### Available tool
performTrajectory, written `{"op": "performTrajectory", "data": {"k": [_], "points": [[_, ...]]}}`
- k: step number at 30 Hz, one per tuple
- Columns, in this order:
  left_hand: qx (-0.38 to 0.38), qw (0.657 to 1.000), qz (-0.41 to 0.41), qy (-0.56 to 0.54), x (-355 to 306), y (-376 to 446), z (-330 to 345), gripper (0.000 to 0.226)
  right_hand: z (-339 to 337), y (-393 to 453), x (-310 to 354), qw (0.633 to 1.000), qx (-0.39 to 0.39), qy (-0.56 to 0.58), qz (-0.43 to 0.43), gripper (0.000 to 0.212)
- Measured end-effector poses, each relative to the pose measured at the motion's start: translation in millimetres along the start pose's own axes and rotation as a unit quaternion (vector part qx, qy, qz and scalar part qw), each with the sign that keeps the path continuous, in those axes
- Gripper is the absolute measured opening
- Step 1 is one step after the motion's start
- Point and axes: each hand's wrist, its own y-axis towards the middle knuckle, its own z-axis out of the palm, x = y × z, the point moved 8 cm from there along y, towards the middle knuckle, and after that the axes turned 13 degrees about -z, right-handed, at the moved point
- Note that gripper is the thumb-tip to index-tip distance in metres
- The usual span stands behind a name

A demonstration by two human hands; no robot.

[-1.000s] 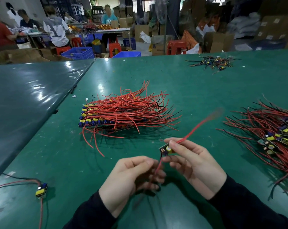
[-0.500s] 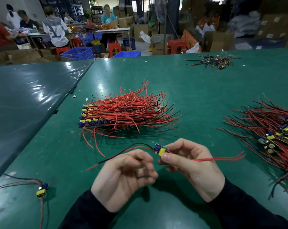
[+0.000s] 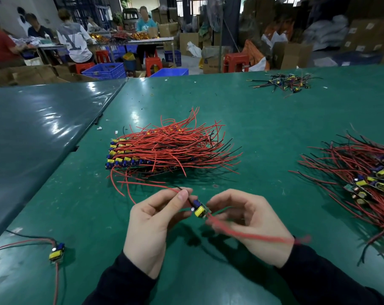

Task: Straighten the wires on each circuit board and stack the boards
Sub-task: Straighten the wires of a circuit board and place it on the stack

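Left hand (image 3: pixel 151 219) pinches the circuit board (image 3: pixel 200 210) wires; right hand (image 3: pixel 248 219) grip seemingly curled, unclear, over bare table (image 3: pixel 263 128).

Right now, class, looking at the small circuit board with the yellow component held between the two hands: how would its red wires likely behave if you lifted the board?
The small circuit board is probably light: fingertips alone hold it. Its red wires look floppy; they blur and curve, so they would likely trail and swing.
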Motion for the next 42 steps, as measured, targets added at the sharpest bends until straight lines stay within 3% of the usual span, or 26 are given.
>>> {"op": "performTrajectory", "data": {"k": [3, 5, 7, 9, 15, 18, 26, 33, 39, 42], "points": [[0.022, 0.999, -0.026, -0.018, 2, 0, 4, 0.012, -11, 3, -6, 0.995, -0.047, 0.072, 0.042, 0.021], [0.04, 0.998, -0.038, -0.022, 5, -2, 8, 0.014, -3, 2, -10, 0.983, -0.029, 0.157, 0.09, 0.013], [0.046, 0.998, -0.038, 0.0, 7, -4, 10, 0.019, 12, -4, -12, 0.975, 0.034, 0.182, 0.126, 0.032], [0.042, 0.998, -0.03, 0.023, 8, -4, 10, 0.024, 21, -7, -12, 0.976, 0.065, 0.162, 0.132, 0.04], [0.057, 0.995, 0.022, 0.083, 2, -4, 16, 0.015, 20, -7, -13, 0.982, 0.086, 0.113, 0.121, 0.013], [0.082, 0.993, 0.023, 0.083, 2, -5, 21, 0.011, 24, -8, -13, 0.983, 0.092, 0.115, 0.109, 0.025], [0.028, 0.998, 0.031, 0.052, 0, 0, 7, 0.022, 21, -6, -8, 0.988, 0.065, 0.124, 0.064, 0.019], [-0.023, 0.992, 0.092, 0.079, -8, -5, 2, 0.011, 22, -8, -11, 0.992, 0.066, 0.089, 0.052, 0.021], [0.041, 0.994, 0.045, 0.094, 3, -8, 15, 0.02, 21, -9, -17, 0.99, 0.076, 0.064, 0.105, 0.044], [0.045, 0.991, 0.051, 0.115, 4, -8, 19, 0.024, 25, -10, -14, 0.989, 0.086, 0.082, 0.086, 0.02]]}}
